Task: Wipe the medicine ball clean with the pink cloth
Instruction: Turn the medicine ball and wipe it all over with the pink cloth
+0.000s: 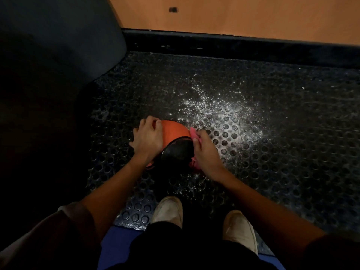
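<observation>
Medicine ball: we note an orange and black medicine ball point(175, 131) resting on the studded black floor mat point(282, 172), toward the mat's left side and nearer its near edge than its far edge.
Left hand: our left hand point(148, 137) grips the ball's left flank, with the fingers curled over the orange panel and the thumb spread low toward the mat.
Right hand: our right hand point(206, 152) holds the pink cloth point(192, 132) against the ball's right flank, fingers curved over it. Cloth shows past the fingertips and again below the heel of the hand.
Cloth contact: touching the ball at the seam between the orange and black panels; we cannot tell how much of it lies under the palm.
Mat surface: white speckling point(224, 108) is scattered just beyond and right of the ball, densest near the mat's middle. We cannot tell whether it is powder or droplets.
Far edge: a black skirting point(233, 43) runs along it, with an orange wall point(233, 18) above.
Left edge: a large dark padded shape point(58, 45) overlaps it; detail is lost in shadow.
Near edge: two pale shoes point(168, 210) stand there, on the mat and a blue surface point(115, 242).
</observation>
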The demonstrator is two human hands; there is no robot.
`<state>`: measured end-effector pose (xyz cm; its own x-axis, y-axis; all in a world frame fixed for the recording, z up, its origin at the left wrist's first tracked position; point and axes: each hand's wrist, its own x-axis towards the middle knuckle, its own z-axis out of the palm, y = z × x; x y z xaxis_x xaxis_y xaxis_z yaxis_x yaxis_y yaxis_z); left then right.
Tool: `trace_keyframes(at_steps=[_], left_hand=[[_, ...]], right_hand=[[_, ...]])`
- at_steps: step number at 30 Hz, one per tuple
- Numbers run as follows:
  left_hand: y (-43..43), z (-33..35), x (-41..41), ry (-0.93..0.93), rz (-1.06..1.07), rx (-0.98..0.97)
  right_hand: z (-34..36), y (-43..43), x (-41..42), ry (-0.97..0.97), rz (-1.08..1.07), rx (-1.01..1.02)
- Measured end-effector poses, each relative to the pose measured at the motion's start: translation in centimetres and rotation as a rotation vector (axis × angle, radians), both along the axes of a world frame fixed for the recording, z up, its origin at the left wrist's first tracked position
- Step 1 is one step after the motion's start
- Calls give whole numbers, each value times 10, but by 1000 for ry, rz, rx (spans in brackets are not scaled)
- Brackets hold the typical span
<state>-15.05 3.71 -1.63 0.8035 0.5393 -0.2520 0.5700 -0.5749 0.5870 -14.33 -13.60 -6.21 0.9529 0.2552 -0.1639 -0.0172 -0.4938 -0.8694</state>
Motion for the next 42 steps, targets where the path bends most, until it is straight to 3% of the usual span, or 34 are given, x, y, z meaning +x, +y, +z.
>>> trace_keyframes(at_steps=[3,9,13,16,20,24,29,34,39,42], left_hand=[[-1,2,2,38,24,-3],[-13,7,3,73,8,28],[-14,6,4,63,0,37],[-8,5,-1,31,-54,21],[-12,4,-9,20,-63,32],[-6,5,-5,20,-39,64],[-5,9,-4,62,-312,239],[6,8,-17,77,-236,195],[12,8,-24,64,-217,149],[12,7,-28,73,-199,154]], right_hand=[[15,12,-6,-115,44,47],[-1,5,9,-28,-64,-27],[10,9,3,-131,13,38],[0,-3,-5,-38,45,98],[-11,-3,-4,51,-34,19],[3,12,-12,-129,12,-3],[18,23,-15,-84,144,157],[31,29,-4,-38,-83,142],[25,43,-16,-242,180,-34],[6,35,-20,-165,169,-14]])
